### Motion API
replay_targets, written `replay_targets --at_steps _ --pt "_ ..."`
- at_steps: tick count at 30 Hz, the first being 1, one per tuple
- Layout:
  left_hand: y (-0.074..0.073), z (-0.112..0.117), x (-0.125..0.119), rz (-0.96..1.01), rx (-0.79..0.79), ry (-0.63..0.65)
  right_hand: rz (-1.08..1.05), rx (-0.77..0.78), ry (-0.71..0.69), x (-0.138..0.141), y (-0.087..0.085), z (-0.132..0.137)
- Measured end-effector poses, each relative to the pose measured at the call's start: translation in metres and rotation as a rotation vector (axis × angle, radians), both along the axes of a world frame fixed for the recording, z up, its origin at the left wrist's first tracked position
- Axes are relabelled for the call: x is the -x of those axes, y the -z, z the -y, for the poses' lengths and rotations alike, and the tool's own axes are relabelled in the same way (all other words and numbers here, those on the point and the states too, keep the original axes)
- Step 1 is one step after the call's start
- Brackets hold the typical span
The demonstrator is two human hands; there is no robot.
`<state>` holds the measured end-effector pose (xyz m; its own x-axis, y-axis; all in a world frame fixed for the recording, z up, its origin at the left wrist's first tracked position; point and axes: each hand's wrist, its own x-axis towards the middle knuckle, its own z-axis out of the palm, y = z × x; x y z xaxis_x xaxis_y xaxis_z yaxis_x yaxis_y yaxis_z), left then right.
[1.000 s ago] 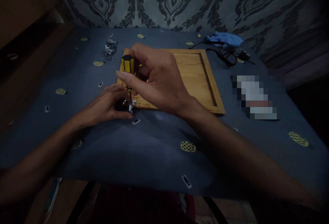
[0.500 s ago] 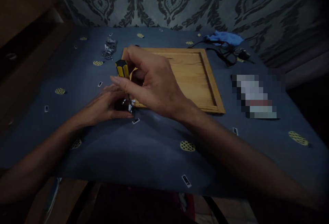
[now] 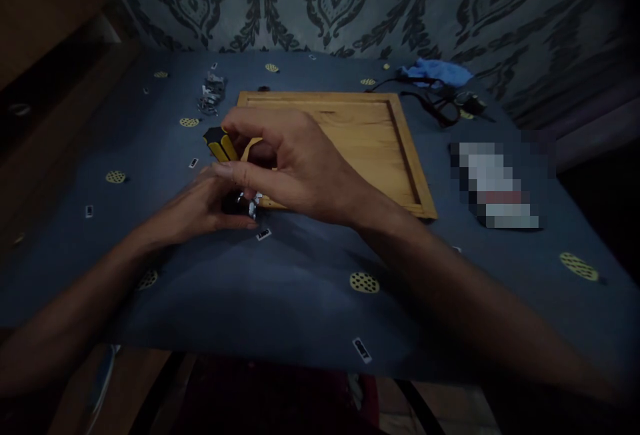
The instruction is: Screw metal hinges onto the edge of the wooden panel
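My right hand [image 3: 295, 165] is closed around a screwdriver [image 3: 220, 144] with a yellow and black handle; the handle leans to the left and its shaft is hidden by my fingers. Below it, my left hand [image 3: 210, 205] pinches a small shiny metal fitting [image 3: 253, 204] at the near left corner of a wooden frame [image 3: 425, 198]. The fitting's exact kind cannot be made out. The frame lies flat on the table, its raised border around a wooden panel, and my right hand covers much of its left side.
A heap of small metal pieces [image 3: 212, 94] lies at the back left. Eyeglasses [image 3: 445, 112] and a blue cloth [image 3: 437, 72] are at the back right, near the patterned wall. A blurred-out object [image 3: 495, 185] rests right of the frame. The table [image 3: 280, 302] has a dark patterned cover.
The screwdriver's handle has tipped left and dropped lower, and my right hand has come down with it. My left hand stays almost still at the fitting.
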<state>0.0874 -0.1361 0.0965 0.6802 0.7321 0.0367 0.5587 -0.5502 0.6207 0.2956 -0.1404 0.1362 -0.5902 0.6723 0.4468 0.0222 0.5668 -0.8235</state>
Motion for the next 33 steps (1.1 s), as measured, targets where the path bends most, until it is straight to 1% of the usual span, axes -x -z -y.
replay_targets --at_steps 4,6,12,14,17,22,25,28,31,33 --pt "-0.001 0.000 -0.001 -0.034 -0.013 -0.016 -0.055 -0.003 0.077 0.004 0.001 -0.001" --pt "-0.001 0.000 -0.001 -0.049 -0.009 -0.022 -0.055 -0.004 0.088 0.004 0.000 -0.001" --pt "0.003 -0.001 0.004 -0.063 -0.063 -0.023 0.007 -0.043 -0.027 -0.006 -0.007 -0.003" --pt "0.004 -0.001 0.004 -0.067 -0.066 -0.021 0.027 -0.050 -0.026 -0.007 -0.007 -0.004" --pt "0.003 -0.001 0.003 -0.049 -0.048 -0.009 0.016 -0.067 0.026 -0.004 -0.004 -0.006" --pt "0.001 -0.001 0.001 -0.009 -0.036 0.012 -0.035 -0.152 0.090 0.004 0.003 -0.004" --pt "0.002 -0.001 0.003 -0.054 -0.051 0.007 -0.066 -0.188 0.225 0.006 0.003 -0.001" --pt "0.003 -0.002 0.005 -0.089 -0.089 0.012 -0.042 -0.155 0.367 0.004 0.001 0.002" --pt "0.003 -0.002 0.005 -0.087 -0.087 0.009 0.016 -0.113 0.379 0.003 -0.001 0.002" --pt "0.004 -0.002 0.005 -0.085 -0.072 0.011 0.004 -0.126 0.360 0.003 0.001 0.001"
